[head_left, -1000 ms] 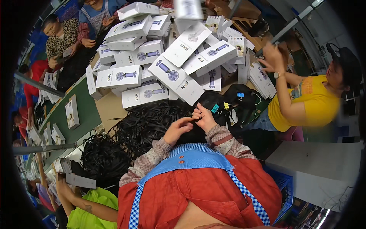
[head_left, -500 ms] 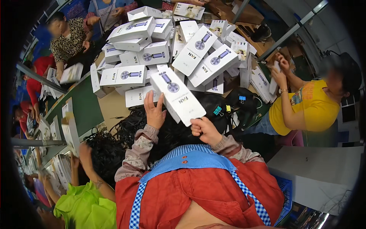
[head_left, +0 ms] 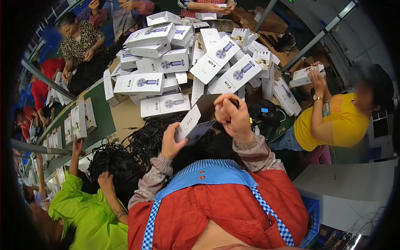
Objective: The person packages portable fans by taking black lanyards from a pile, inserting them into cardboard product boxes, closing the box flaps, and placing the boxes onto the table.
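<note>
Close in front of me, my left hand [head_left: 171,141] grips a white fan carton [head_left: 188,123] by its lower end. The carton is tilted, a narrow white side up and a bluish face in shadow. A dark brownish panel [head_left: 206,101] shows at its far end; whether it is part of the carton I cannot tell. My right hand [head_left: 233,116] is raised beside that end, fingers curled tightly. What the right fingers hold, if anything, is hidden. Beneath both hands lies a heap of black straps [head_left: 143,137].
A high pile of white fan cartons [head_left: 150,83] covers the table ahead. Black cloth with a blue binder clip [head_left: 264,111] lies right. Co-workers sit around: one in yellow [head_left: 339,114] holds a carton, one in lime green [head_left: 89,208] is at left. A metal post [head_left: 321,31] slants at upper right.
The carton has turned from printed face up to a narrow side showing and come nearer me. My right hand has left its near corner and risen, curled. The co-worker in yellow has turned another carton.
</note>
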`<state>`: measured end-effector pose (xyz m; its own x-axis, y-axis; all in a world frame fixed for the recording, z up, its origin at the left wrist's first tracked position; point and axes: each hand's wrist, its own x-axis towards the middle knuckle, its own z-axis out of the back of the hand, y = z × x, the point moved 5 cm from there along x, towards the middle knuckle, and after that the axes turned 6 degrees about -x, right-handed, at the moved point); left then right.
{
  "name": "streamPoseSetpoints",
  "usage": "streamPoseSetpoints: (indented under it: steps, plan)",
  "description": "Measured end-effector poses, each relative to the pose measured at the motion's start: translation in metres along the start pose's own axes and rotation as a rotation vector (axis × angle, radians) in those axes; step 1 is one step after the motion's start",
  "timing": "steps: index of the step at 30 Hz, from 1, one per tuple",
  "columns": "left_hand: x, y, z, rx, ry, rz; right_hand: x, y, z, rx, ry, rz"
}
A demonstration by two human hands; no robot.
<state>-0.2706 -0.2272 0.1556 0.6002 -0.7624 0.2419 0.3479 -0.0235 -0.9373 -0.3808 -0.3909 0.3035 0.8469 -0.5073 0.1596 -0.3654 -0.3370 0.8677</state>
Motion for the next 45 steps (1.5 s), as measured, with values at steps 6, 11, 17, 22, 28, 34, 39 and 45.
streamPoseSetpoints:
  steps: [6, 11, 17, 22, 28, 34, 39, 45]
  plan:
    - [-0.031, 0.012, -0.004, -0.524, 0.017, 0.267, 0.029, -0.042, -0.013, -0.565, 0.074, 0.038]
    - [-0.045, 0.026, 0.027, -0.707, -0.157, 0.332, 0.025, -0.046, -0.013, -0.609, 0.057, 0.032]
    - [-0.042, 0.066, 0.139, -0.544, -0.598, 0.302, 0.006, -0.076, 0.050, -0.576, -0.159, -0.113]
    - [-0.049, 0.167, 0.262, -0.921, -0.933, 0.291, -0.018, -0.122, 0.082, -0.573, -0.146, -0.373]
    - [-0.039, 0.301, 0.383, -0.895, -0.943, 0.415, -0.022, -0.178, 0.106, -0.698, -0.048, -0.519]
    - [-0.027, 0.379, 0.476, -0.091, -0.873, 0.600, -0.019, -0.220, 0.128, -0.789, -0.041, -0.572]
    - [-0.017, 0.358, 0.495, 0.653, -0.633, 0.580, -0.012, -0.222, 0.119, -0.929, -0.011, -0.514]
    - [-0.024, 0.304, 0.450, 0.930, -1.004, 0.448, -0.003, -0.227, 0.131, -1.298, -0.121, -0.365]
